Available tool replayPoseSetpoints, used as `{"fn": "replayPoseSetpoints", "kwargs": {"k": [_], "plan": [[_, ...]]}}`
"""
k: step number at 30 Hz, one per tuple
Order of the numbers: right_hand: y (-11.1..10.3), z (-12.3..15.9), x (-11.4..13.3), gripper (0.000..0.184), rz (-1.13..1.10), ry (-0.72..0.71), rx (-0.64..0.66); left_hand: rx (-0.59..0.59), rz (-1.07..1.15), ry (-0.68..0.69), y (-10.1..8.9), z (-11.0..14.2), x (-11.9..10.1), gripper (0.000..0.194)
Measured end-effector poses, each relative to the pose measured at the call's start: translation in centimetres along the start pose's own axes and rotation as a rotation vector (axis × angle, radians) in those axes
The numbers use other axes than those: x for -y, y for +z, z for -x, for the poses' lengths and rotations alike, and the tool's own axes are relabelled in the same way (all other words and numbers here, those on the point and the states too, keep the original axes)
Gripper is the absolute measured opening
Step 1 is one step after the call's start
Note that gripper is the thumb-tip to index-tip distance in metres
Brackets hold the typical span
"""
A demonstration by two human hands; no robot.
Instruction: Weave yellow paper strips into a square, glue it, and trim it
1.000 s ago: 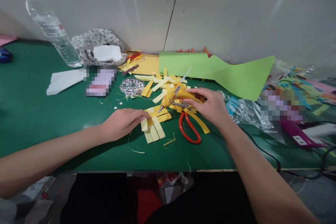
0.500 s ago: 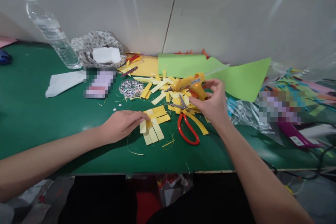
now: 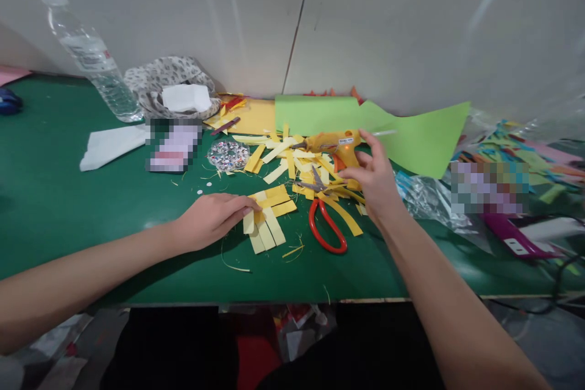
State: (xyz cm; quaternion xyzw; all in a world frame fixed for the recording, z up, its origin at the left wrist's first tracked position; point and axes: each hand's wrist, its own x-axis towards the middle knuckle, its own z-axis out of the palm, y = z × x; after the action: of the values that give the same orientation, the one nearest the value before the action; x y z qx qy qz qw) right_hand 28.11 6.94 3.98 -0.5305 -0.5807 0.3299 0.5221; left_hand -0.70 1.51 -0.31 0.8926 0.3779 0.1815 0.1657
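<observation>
Glue gun [image 3: 333, 145] is what my right hand [image 3: 373, 181] has hold of, fingers [image 3: 371, 145] curled loosely about its rear and handle, the nozzle pointing away to my left. I see it sitting low over the heap of loose yellow strips [image 3: 292, 161], though I cannot tell whether it rests on them or hangs just clear. Just beneath that grip lie the red-handled scissors [image 3: 326, 225], blades tucked in among the strips, handles toward me. Beyond the hand, a green paper sheet [image 3: 411, 134] leans against the wall.

My left hand [image 3: 211, 218] lies flat and palm down, fingertips [image 3: 249, 202] pressing on the woven strip piece [image 3: 267, 213], a small lattice of yellow bands; it pins rather than pinches, fingers nearly straight. That piece sits on the green table [image 3: 68, 207], just left of the scissors and well apart from the glue gun.

Farther beyond the left hand I see a round dish of sequins [image 3: 228, 154], a blurred packet [image 3: 173, 145] beside it, white folded paper [image 3: 109, 143], and a plastic bottle [image 3: 91, 61] tipped against the wall. Right of the gun-holding hand lie crumpled clear plastic [image 3: 429, 201] and a purple device [image 3: 521, 234] with a cable.
</observation>
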Motion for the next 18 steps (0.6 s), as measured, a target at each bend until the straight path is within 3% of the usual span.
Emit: {"fn": "replayPoseSetpoints", "kwargs": {"k": [8,15,18], "plan": [[0.0,0.0,-0.4,0.108,-0.03,0.054,0.011,-0.015,-0.019,0.008,0.1,0.1,0.1,0.032],[-0.3,-0.1,-0.8,0.085,0.113,0.024,0.046,-0.016,-0.01,0.008,0.0,0.1,0.0,0.032],[-0.3,-0.1,-1.1,0.088,0.17,0.006,0.059,-0.009,-0.013,0.0,0.0,0.1,0.0,0.031]]}}
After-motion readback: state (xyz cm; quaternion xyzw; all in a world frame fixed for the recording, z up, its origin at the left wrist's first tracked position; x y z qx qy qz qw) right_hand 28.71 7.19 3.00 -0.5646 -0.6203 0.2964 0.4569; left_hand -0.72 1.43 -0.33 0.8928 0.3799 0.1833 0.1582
